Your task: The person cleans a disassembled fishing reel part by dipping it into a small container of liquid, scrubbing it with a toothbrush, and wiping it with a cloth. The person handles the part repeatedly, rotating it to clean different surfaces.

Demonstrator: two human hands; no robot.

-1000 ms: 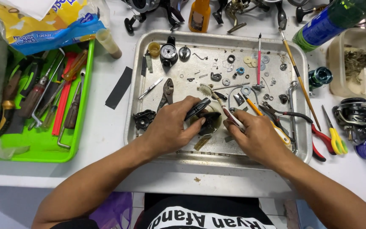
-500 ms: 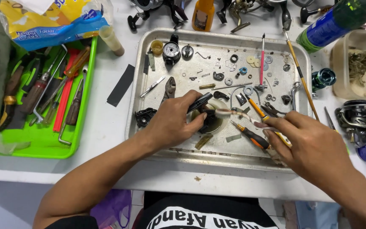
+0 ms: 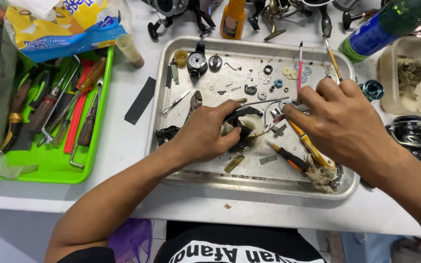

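My left hand (image 3: 203, 136) grips a black fishing reel body (image 3: 243, 129) that rests in the middle of a metal tray (image 3: 249, 182). My right hand (image 3: 342, 122) reaches in from the right, its bent fingertips down among thin metal tools just right of the reel. What it pinches, if anything, is hidden by the fingers. Under this hand lie a yellow-handled screwdriver (image 3: 313, 148) and a black-and-orange one (image 3: 288, 158). Small washers, rings and screws are scattered over the far half of the tray.
A green tray (image 3: 49, 168) of hand tools sits at the left, below a yellow-and-blue tissue pack (image 3: 59, 24). Pliers (image 3: 194, 102) lie in the metal tray. An orange bottle (image 3: 232, 19), a green bottle (image 3: 391, 22), a clear tub (image 3: 410, 83) and another reel (image 3: 410, 134) crowd the back and right.
My right hand has swung from the tray's right front back toward the middle, close to the reel. My left hand stays on the reel. The view has moved closer.
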